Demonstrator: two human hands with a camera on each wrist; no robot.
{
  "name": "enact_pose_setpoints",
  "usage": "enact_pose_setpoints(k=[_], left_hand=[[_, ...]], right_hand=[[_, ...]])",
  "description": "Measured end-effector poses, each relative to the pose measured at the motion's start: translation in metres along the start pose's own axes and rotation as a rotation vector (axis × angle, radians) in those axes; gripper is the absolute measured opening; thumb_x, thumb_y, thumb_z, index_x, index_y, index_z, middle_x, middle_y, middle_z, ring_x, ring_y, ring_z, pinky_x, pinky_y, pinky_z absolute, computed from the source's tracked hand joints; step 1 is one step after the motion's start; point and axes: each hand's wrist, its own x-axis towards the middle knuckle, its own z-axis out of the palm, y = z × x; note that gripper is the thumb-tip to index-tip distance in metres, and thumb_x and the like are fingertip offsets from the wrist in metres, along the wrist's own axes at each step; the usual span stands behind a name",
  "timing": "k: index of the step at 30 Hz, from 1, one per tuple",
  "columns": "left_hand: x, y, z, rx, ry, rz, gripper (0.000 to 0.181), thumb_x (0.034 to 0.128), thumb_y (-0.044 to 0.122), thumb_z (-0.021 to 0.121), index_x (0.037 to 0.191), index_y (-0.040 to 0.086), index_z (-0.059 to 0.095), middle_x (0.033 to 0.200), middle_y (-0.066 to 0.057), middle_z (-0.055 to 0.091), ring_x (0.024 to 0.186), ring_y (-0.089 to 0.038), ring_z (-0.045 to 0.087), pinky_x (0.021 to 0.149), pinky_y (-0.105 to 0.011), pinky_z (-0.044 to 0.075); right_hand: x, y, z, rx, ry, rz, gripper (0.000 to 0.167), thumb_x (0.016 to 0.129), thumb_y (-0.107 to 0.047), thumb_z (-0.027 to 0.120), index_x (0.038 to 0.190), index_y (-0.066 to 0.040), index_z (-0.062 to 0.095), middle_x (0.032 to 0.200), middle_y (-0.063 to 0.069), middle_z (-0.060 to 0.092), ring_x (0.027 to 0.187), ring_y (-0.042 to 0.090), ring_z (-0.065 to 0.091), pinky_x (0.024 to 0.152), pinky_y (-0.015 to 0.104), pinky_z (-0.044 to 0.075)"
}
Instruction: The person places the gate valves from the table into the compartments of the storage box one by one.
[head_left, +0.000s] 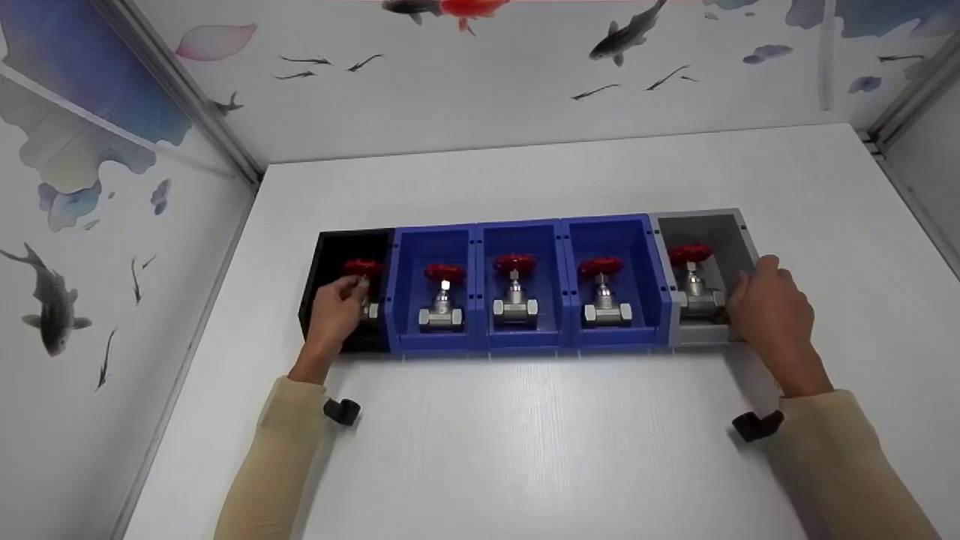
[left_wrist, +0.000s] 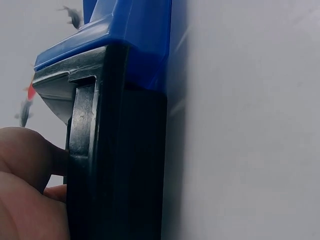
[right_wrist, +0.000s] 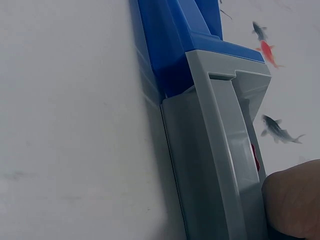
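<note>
Five valves with red handwheels sit in a row of joined plastic bins in the head view. My left hand [head_left: 335, 311] reaches into the black bin [head_left: 334, 251] at the left end. Thumb and forefinger pinch the neck of its valve [head_left: 364, 267], partly covering the metal body. At the right end, my right hand [head_left: 772, 319] grips the right side wall of the grey bin [head_left: 720, 229], which holds another valve [head_left: 694, 281]. Each wrist view shows an end bin's front, with part of the hand at the edge; the left pinch is hidden there.
Three blue bins stand between the end bins, holding a left valve [head_left: 442, 296], a middle valve [head_left: 515, 289] and a right valve [head_left: 604, 292]. The white table [head_left: 525, 442] extends in front. Fish-patterned panels [head_left: 480, 90] rise behind and at the left.
</note>
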Motion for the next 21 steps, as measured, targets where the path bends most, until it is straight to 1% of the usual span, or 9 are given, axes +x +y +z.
enact_pose_setpoints(k=[3,9,12,21], left_hand=[[-0.0004,0.0011,0.0005,0.001,0.003,0.004,0.039,0.1040,0.023,0.051,0.135,0.000,0.057,0.120,-0.018,0.065,0.103,-0.026,0.058,0.086,-0.038,0.047],[-0.0003,0.0004,0.0003,0.016,-0.007,0.003,0.042,0.1046,0.025,0.050,0.139,0.000,0.054,0.123,-0.019,0.065,0.110,-0.027,0.060,0.093,-0.042,0.048],[-0.0001,-0.0001,0.0008,0.021,-0.004,-0.005,0.042,0.1048,0.025,0.049,0.138,0.000,0.054,0.122,-0.018,0.065,0.108,-0.027,0.061,0.091,-0.041,0.048],[0.0003,0.0009,0.0008,0.031,-0.003,-0.012,0.039,0.1050,0.025,0.049,0.134,0.001,0.058,0.112,-0.016,0.067,0.097,-0.023,0.060,0.082,-0.034,0.047]], right_hand=[[-0.0002,-0.0005,-0.0005,0.003,-0.003,0.002,0.038,0.103,-0.017,0.037,0.109,0.019,0.042,0.091,0.039,0.052,0.076,0.060,0.056,0.059,0.064,0.042],[-0.0007,-0.0003,-0.0002,0.003,0.018,-0.008,0.033,0.103,-0.015,0.039,0.103,0.017,0.042,0.086,0.038,0.052,0.071,0.058,0.057,0.054,0.062,0.042],[-0.0005,-0.0003,0.0002,0.002,0.015,-0.003,0.033,0.103,-0.016,0.039,0.104,0.017,0.042,0.087,0.038,0.052,0.073,0.059,0.056,0.055,0.063,0.042],[0.0001,-0.0001,0.0002,0.000,0.005,0.001,0.035,0.103,-0.017,0.039,0.106,0.018,0.043,0.087,0.037,0.052,0.074,0.058,0.057,0.056,0.062,0.043]])
